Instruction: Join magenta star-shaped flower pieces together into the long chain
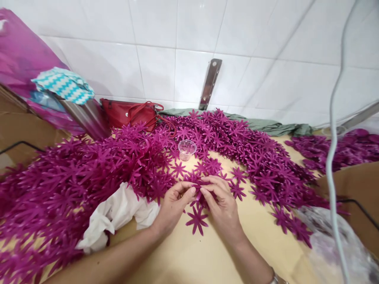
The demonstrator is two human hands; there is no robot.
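My left hand [174, 203] and my right hand [221, 203] meet at the middle of the table. Between their thumbs and fingertips they pinch a magenta flower-shaped piece [197, 191] with narrow petals, partly hidden by the fingers. A single magenta flower piece [197, 221] lies flat just below the hands. More loose flower pieces [238, 190] lie around the fingers. A small clear plastic cup [187, 150] stands beyond the hands; what is in it is hard to make out.
Large heaps of magenta flower pieces lie left [89, 169] and right [251, 154]. A crumpled white cloth [118, 215] lies by my left forearm. A red bag [127, 112] rests against the tiled wall. A pale cable [332, 157] hangs at right, before a clear plastic bag [337, 240].
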